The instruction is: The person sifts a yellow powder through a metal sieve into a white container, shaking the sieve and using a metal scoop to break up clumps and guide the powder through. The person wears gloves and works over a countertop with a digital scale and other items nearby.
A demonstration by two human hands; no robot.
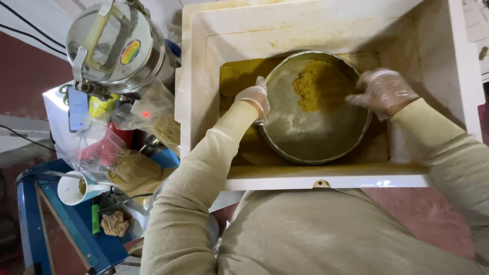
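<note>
Gripping the sieve (316,127) rim, left hand (254,99) fingers closed; right hand (384,91) fingers half-curled, empty, nearer the powder (318,84), which lies leftward.

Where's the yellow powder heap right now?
In the head view, the yellow powder lies in the upper part of the round sieve, inside the white tub, between the left hand and right hand.

There is only one view, from a camera on the person's head. It looks almost straight down, quite near, into a white tub (461,76) filling the upper right of the frame.
</note>
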